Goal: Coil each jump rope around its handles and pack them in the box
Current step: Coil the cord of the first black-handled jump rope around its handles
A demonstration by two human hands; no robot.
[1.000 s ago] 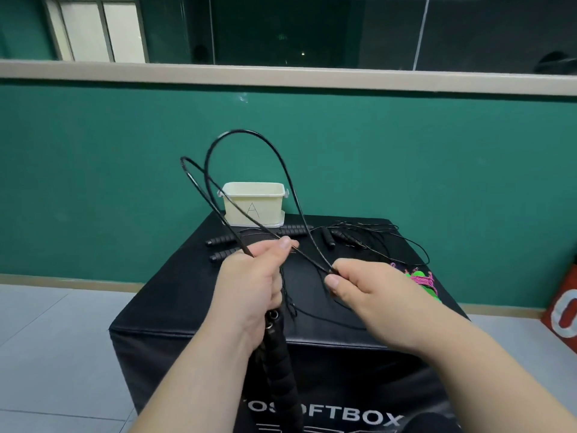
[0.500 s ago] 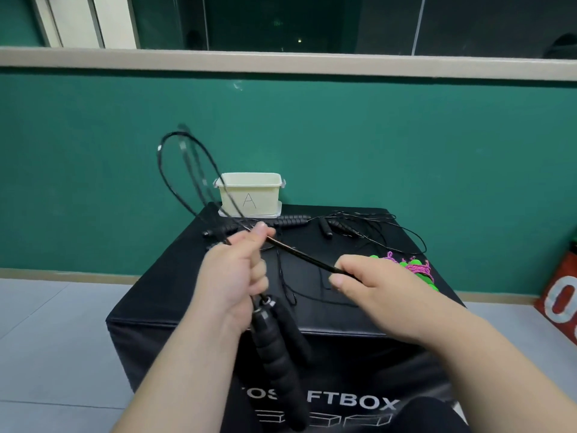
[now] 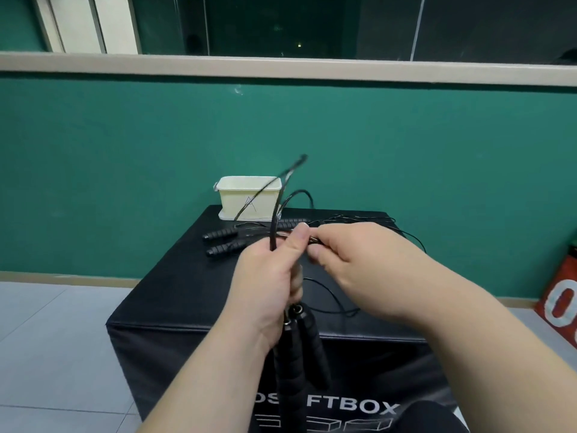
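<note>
soft box (image 3: 175, 295): black, white lettering on near face. container (image 3: 240, 198) at its far edge: cream, faint grey "a". ribbed handles (image 3: 220, 235) on top: black. foam handles (image 3: 299, 354) before it: black; thin cord (image 3: 274, 220) glossy black. wall (image 3: 125, 151) behind: green. floor (image 3: 53, 339) beside: pale grey tiles. pad (image 3: 559, 295) at right: red, white figures.

close head view, forward and down

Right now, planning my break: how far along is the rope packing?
Done: no coiled rope shows yet. In hand: the left hand grips one rope's black handles while the right hand pinches its cord. Remaining: a second rope lies loose on the black block; the cream box awaits.
</note>
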